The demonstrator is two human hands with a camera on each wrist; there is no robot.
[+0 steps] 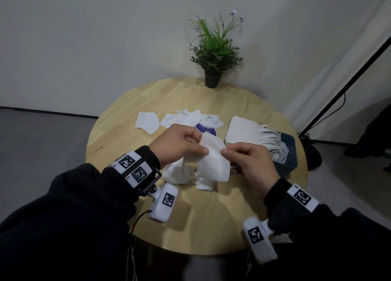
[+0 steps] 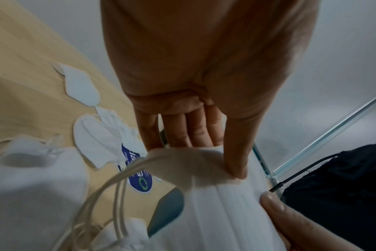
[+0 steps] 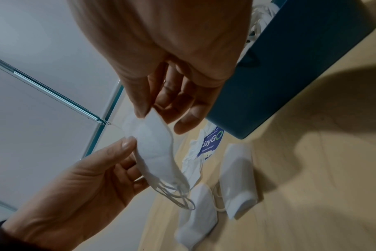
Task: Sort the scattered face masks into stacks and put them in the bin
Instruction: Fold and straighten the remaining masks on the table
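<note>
Both hands hold one folded white face mask (image 1: 213, 160) above the round wooden table (image 1: 148, 103). My left hand (image 1: 179, 145) pinches its left edge between thumb and fingers; my right hand (image 1: 247, 160) pinches the right edge. The mask (image 3: 155, 147) hangs with its ear loops (image 3: 178, 195) dangling. Under it lie more white masks (image 1: 175, 172) near the table's middle. Loose masks (image 1: 148, 123) and an overlapping heap (image 1: 186, 117) lie farther back. A stack of masks (image 1: 243, 130) fills the dark blue bin (image 1: 287, 151) at the right.
A potted green plant (image 1: 213, 54) stands at the table's far edge. A purple sticker (image 1: 206, 129) shows on the tabletop behind my hands. A black stand pole (image 1: 338, 90) and cable rise beyond the table at the right.
</note>
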